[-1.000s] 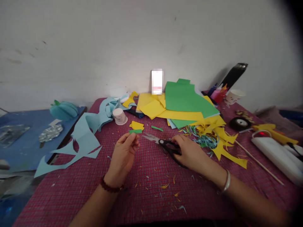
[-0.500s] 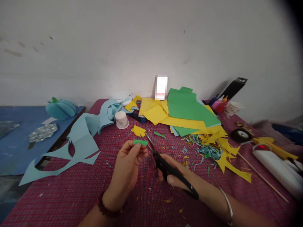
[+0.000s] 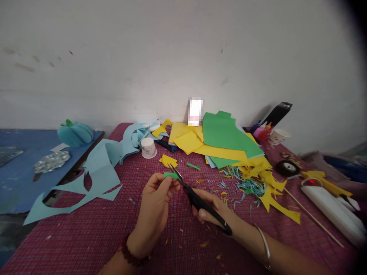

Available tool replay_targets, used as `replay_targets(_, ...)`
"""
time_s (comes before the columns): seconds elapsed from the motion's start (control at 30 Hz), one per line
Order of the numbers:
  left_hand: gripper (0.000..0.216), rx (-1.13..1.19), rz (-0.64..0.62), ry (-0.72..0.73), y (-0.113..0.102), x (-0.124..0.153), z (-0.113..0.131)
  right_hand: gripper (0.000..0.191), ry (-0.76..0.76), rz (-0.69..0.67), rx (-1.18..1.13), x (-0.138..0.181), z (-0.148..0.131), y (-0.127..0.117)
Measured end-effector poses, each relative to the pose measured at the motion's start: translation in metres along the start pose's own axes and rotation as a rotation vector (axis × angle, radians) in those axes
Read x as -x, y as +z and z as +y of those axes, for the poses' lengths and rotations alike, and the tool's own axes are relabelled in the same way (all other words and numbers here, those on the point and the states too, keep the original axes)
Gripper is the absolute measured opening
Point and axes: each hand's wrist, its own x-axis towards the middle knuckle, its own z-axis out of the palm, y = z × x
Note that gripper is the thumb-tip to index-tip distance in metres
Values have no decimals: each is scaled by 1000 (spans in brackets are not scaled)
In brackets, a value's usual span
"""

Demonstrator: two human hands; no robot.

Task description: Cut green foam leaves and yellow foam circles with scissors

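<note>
Between the thumb and fingers of my left hand [image 3: 158, 196] is a small green paper strip [image 3: 170, 175]. My right hand [image 3: 210, 206] grips black-handled scissors [image 3: 197, 200], their blades pointing up and left. The blades lie at the right end of the green strip, nearly closed together; whether they cut into it I cannot tell. Just beyond the blade tips sits a small yellow paper piece [image 3: 168, 160] on the checked cloth. Another thin green strip [image 3: 193, 166] lies to the right of it.
Light-blue paper offcuts [image 3: 100, 164] spread over the left side, beside a paper cup [image 3: 148, 148]. Green sheets [image 3: 226, 133] and yellow sheets [image 3: 187, 140] are stacked at the back. Shredded scraps [image 3: 252, 185], a wooden stick [image 3: 312, 217] and a yellow glue gun [image 3: 327, 181] lie right.
The scissor blades have come closer together at the right end of the green strip. My right hand has shifted slightly left, and the camera view has tilted a little.
</note>
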Motion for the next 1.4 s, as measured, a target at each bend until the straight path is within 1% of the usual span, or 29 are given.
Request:
replay_targets(0.2, 18, -8, -3, 1, -3, -1, -2, 59, 28, 22, -64, 1, 3, 1)
replay_targets(0.33, 17, 3, -8, 1, -5, -3, -4, 56, 8, 34, -60, 1, 3, 2)
replay_targets(0.53, 16, 43, -23, -22, -3, -3, -5, 59, 12, 50, -39, 3, 5, 2)
replay_targets(0.7, 15, 28, -30, -57, -1, -1, -6, 62, 37, 43, -85, 4, 11, 2)
replay_targets(0.87, 14, 20, -35, -65, -1, -1, -9, 60, 27, 34, -101, 4, 14, 2)
replay_targets(1.23, 14, -44, 21, -44, 2, -1, -12, 63, 61, 83, -99, 5, 14, 9)
replay_targets(1.4, 14, -46, 29, -43, 3, -1, -12, 63, 47, 68, -100, 5, 15, 9)
